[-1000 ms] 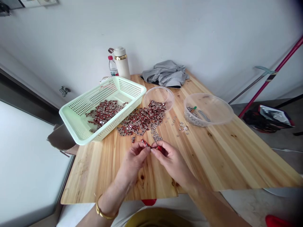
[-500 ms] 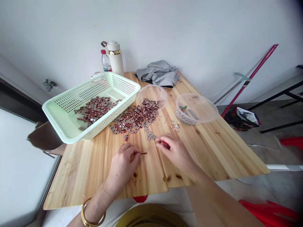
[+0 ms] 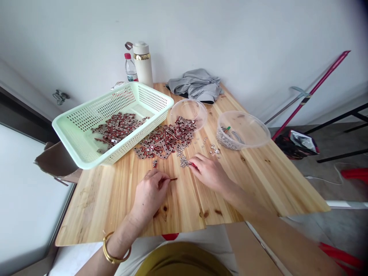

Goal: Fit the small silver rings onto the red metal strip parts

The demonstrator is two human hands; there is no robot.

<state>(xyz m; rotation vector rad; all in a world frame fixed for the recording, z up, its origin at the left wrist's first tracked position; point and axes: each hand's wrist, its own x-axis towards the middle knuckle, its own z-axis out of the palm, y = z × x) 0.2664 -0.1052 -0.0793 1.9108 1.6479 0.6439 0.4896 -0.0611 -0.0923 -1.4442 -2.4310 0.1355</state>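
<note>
The left grip [image 3: 151, 191] pinches a thin strip [image 3: 173, 179] toward the front edge of the surface [image 3: 97, 203]. The right grip [image 3: 209, 171] grasps a red tool [image 3: 193, 165], just beside the small metal discs [image 3: 183, 160].

Surroundings of the wooden table [image 3: 94, 207]: at the far left, a clear red-capped bottle [image 3: 131, 73] stands just beside a cream flask [image 3: 144, 69] with a gold-coloured band, and to their right a crumpled grey cloth [image 3: 198, 85] lies near the pale wall [image 3: 230, 38]. Beyond the left edge are a metal wall fitting [image 3: 59, 97] and, nearer, a brown cardboard box [image 3: 54, 163]. At right, a magenta pole [image 3: 319, 84] stands aslant, with a black bag [image 3: 290, 147], a black frame [image 3: 345, 117] and a white cable [image 3: 324, 179] near the floor.
</note>
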